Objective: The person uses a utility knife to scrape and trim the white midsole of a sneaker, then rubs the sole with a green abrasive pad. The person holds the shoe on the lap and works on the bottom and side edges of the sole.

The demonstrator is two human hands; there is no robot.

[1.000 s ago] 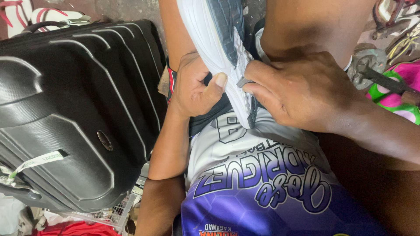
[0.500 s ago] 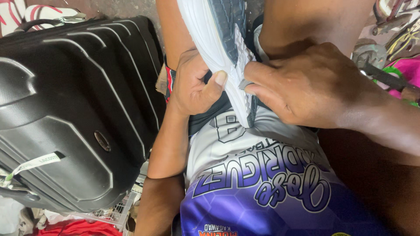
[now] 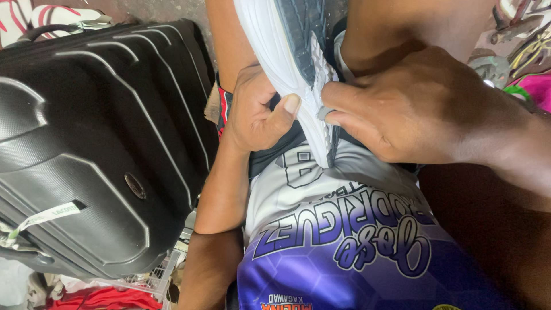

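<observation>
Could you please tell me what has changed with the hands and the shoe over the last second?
Very little. The left hand still grips the white-soled shoe, thumb on the sole edge, and the right hand still presses its fingertips against the sole. The view drifted slightly, so the black suitcase sits a little differently in frame. Nothing was let go.

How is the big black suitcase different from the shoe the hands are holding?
The suitcase is black all over; the shoe has a white sole edge around a dark grey tread. The suitcase lies untouched at the side, while the shoe is gripped by the left hand and right hand. The suitcase looks far bigger than the shoe. Both have grooved surfaces.
</observation>
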